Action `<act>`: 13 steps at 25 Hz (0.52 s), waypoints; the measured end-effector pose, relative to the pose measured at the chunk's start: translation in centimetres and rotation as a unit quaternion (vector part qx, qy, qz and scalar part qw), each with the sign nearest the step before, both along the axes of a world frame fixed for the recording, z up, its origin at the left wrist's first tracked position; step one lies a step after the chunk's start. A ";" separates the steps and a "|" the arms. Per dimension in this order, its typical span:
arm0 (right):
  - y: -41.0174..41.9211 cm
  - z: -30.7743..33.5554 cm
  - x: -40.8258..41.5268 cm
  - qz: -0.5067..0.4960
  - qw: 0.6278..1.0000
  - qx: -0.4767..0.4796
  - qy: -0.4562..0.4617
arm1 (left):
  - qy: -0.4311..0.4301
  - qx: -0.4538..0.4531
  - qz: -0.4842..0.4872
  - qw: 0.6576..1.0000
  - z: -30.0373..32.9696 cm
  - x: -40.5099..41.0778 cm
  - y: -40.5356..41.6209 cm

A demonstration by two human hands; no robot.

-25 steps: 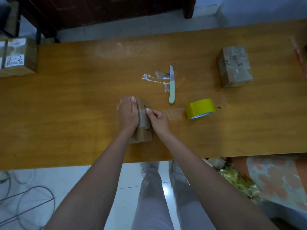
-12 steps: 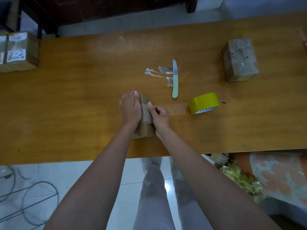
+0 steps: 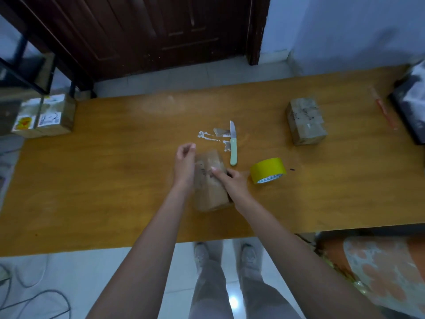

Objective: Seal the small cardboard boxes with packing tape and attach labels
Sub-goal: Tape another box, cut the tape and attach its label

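box: the box (image 3: 212, 180) stands on the bench (image 3: 110, 171) under my two hands, nearer my edge than the far one; I use it as the landmark.
box axis: its long axis runs from me toward the far edge, tilted a little leftward at the far end; the taped top faces up.
right hand: my right hand (image 3: 232, 183) rests on the box's right side, one fingertip (image 3: 215, 169) pressed on the top face, the other fingers bent against the right edge. That grip reads as pressing, not closed round anything.
left hand: my left hand (image 3: 185, 164) is at the box's left, fingers loosely curled, empty; whether it touches the box I cannot tell.
tape: the roll (image 3: 268, 170) lies right of the box, near, on my right hand's side; a strip seems to run from it toward the box, blurred.
knife: the knife (image 3: 233, 146) lies just beyond the box's far right corner, blade pointing away from me.
next move, my guess: cutting the strip, so the right hand, nearer both, should go.
other boxes: one box (image 3: 305, 122) far right of mine; labelled boxes (image 3: 43, 116) far left.
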State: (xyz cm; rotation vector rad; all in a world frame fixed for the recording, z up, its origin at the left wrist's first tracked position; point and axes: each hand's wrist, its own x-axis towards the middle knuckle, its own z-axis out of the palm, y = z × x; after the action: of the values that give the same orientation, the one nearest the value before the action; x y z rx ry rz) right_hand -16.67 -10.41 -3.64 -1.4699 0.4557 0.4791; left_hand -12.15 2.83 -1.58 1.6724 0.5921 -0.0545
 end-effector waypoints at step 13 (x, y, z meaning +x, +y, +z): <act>-3.2 4.8 0.5 0.041 0.984 -0.150 -0.091 | -0.051 0.016 -0.065 0.996 2.8 -4.5 -4.8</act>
State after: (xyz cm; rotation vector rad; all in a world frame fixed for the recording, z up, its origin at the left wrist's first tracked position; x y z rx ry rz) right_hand -16.13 -13.59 1.21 -1.8117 0.3319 0.3475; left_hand -16.66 -1.97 1.27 1.7316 0.4083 -0.0527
